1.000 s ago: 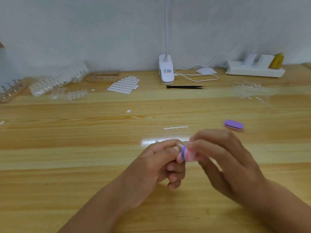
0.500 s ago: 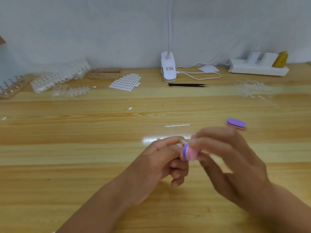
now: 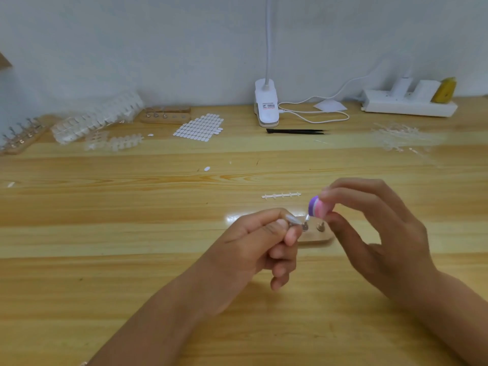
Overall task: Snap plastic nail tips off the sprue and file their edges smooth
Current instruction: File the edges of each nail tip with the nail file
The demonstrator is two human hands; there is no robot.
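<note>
Nail tip (image 3: 295, 220), clear and small, sits pinched between the thumb and forefinger of the left hand (image 3: 253, 247), raised a little above the bench (image 3: 132, 273) in front of the person. In the head view its free end juts out toward the right. That is probably so an edge is open to the file while the fingers brace the rest.

The right hand (image 3: 377, 233) grips a small purple and pink file block (image 3: 318, 209) with fingertips and thumb. It holds the block just above and to the right of the tip's end. Whether the two touch I cannot tell. The light fingertip hold suits short, fine strokes.

Below the hands lies a small wooden stand (image 3: 320, 237) with pegs, near enough to take a finished tip. A bare sprue (image 3: 281, 195) lies just beyond, stripped of its tips, so snapping looks done for that strip and filing looks like the step in hand.

Far back on the left a heap of full sprues (image 3: 97, 120) waits, and on the right lies a pile of clear scraps (image 3: 398, 136). That split suggests stock on one side and waste on the other. Black tweezers (image 3: 295, 131) lie by the lamp base (image 3: 266, 107).
</note>
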